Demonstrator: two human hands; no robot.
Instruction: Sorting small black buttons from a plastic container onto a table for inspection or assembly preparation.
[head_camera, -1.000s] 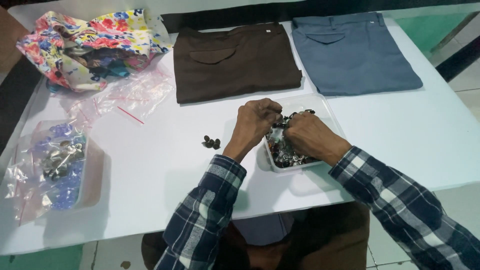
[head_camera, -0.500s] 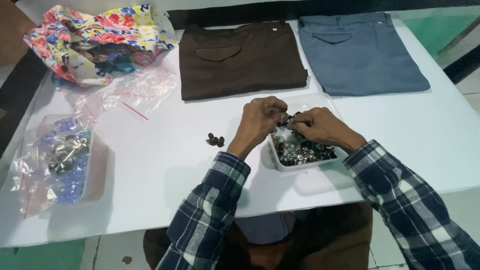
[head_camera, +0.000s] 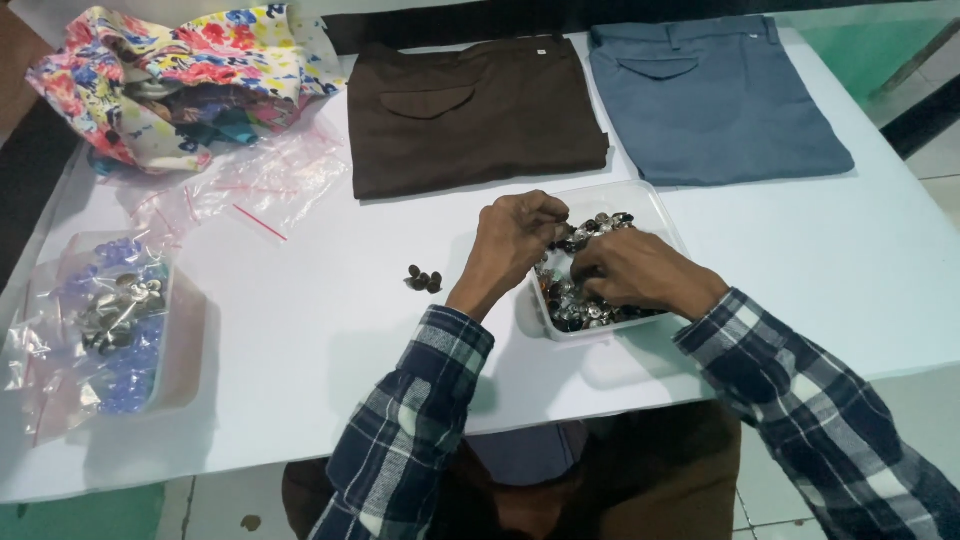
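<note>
Even overhead light, soft shadows under the hands (head_camera: 580, 260) on the white table (head_camera: 330, 340), slight edge distortion

Tabletop (head_camera: 300, 360): smooth white, slight sheen. Tub (head_camera: 655, 215) near front edge: clear plastic, glossy; buttons (head_camera: 575, 305) in it look like metal, shiny, silver and dark mixed. Loose buttons (head_camera: 423, 280) just left of tub: dark, duller metal look. Brown trousers (head_camera: 470, 110) and grey-blue trousers (head_camera: 710, 95) at back edge: woven cloth, matt, smooth. Floral bag (head_camera: 170, 70) at back-left corner: printed cloth, matt, crumpled. Bags (head_camera: 250, 190) beside it: thin clear plastic, crinkly, glossy. Box (head_camera: 185, 350) at left edge: translucent plastic, w/ shiny metal bits and blue glossy pieces. Sleeves (head_camera: 410, 430): plaid cloth, soft, matt.
</note>
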